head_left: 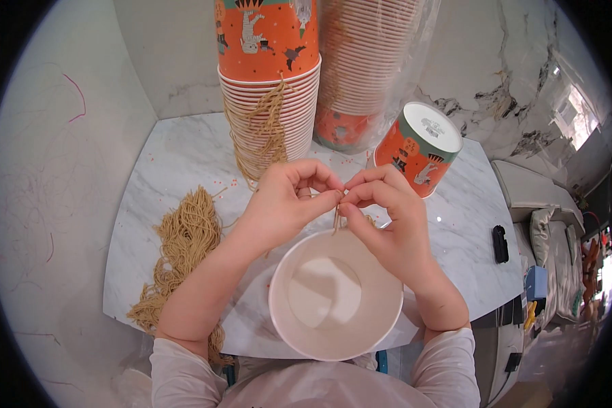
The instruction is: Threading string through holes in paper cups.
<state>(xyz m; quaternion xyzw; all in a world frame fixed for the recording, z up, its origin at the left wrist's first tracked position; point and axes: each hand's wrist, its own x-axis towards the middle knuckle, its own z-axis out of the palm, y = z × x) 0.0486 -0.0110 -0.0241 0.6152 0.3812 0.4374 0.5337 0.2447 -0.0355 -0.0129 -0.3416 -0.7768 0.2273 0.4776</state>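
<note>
Both hands meet above the far rim of a white paper bucket (292,319), which stands upright near the table's front edge with nothing inside but shadow. My left hand (289,197) pinches a tan cord (337,221) between thumb and fingers. Pinching the same cord from the other side is my right hand (387,211), its fingertips almost touching the left ones. Short ends of the cord hang down at the bucket's rim. Fingers hide the exact point where it is held. A loose heap of tan cords (190,231) lies left of my left forearm.
A tall stack of paper buckets (272,109) stands behind my hands, tan cords draped over it. Beside it is a plastic-wrapped stack (367,61). An orange bucket (411,153) sits upside down at the right. A small black object (500,243) lies near the marble table's (466,224) right edge.
</note>
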